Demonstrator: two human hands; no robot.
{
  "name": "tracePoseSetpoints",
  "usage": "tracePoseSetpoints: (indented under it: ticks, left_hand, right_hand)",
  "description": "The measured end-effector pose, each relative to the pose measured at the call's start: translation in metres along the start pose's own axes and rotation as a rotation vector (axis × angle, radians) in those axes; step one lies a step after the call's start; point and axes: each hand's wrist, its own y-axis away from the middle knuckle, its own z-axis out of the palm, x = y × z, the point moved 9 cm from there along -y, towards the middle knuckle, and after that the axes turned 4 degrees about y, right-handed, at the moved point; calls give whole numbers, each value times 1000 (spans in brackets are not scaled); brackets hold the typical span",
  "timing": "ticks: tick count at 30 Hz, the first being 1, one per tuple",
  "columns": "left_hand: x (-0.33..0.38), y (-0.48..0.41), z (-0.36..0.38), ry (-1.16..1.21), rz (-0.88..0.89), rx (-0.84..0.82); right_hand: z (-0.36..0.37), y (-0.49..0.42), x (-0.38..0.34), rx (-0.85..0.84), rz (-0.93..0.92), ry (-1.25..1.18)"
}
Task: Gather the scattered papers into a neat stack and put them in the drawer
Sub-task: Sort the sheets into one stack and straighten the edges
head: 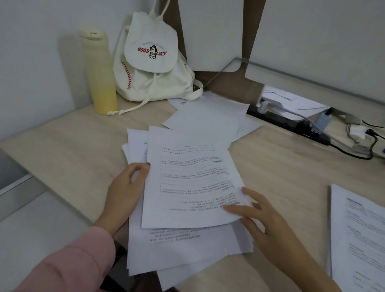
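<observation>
Nearest the camera, a pink sleeve [73,262] leads up to the left hand [127,186]. That hand grips the left edge of a loose pile of papers [187,248], thumb on top and fingers curled round the edge. The pile lies at the near edge of the desk [282,162], fanned out, with corners hanging over the edge toward the person. The right hand [267,219] rests on the right side of the top sheet [189,182] with its fingers straight and spread apart, gripping nothing.

More blank sheets [210,116] lie farther back, just beside a white backpack [148,66] and near a yellow bottle [98,72]. Another printed sheet [369,242] lies well apart on the right. A power strip [311,129] with cables runs along the far side. No drawer is plainly in view.

The step in hand looks like squaring the near pile. To do it well, the right hand should likely slide the top sheet left until its edges meet the left hand. Both hands can then close on the two sides and tap the pile on the desk. The overhanging corners could slip off, so the pile is best drawn farther onto the desk first. The far sheets and the right one are yet to be collected.
</observation>
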Motion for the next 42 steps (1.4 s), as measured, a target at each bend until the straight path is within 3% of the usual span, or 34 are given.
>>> tracePoseSetpoints:
  ticks: [8,11,14,18,23,31,34,37,39,42]
  left_hand:
    - [-6,-1,1,-71,-9,-14]
    - [-8,-2,1,-79,-21,-24]
    - [-6,0,2,-30,-20,-28]
    - [-4,1,-1,32,-36,-19]
    - [1,1,-2,96,-44,-16]
    - [7,0,1,114,-2,-78]
    - [0,-3,2,80,-26,-83]
    - [-5,-2,2,18,-77,-78]
    - [-6,-3,2,-43,-87,-86]
    - [-5,-5,5,-149,-56,-99]
  right_hand:
    - [-14,1,32,178,419,-620]
    - [6,-4,32,51,529,-635]
    - [16,-16,30,-56,571,-521]
    - [-20,-32,48,-17,596,-229]
    - [-63,-60,69,-77,559,364]
    - [-76,-121,19,90,290,979]
    - [-45,-145,-6,83,91,991]
    - [-11,-166,-47,217,-186,944]
    - [13,-176,-73,275,-332,882]
    - [52,-184,-105,234,-517,691]
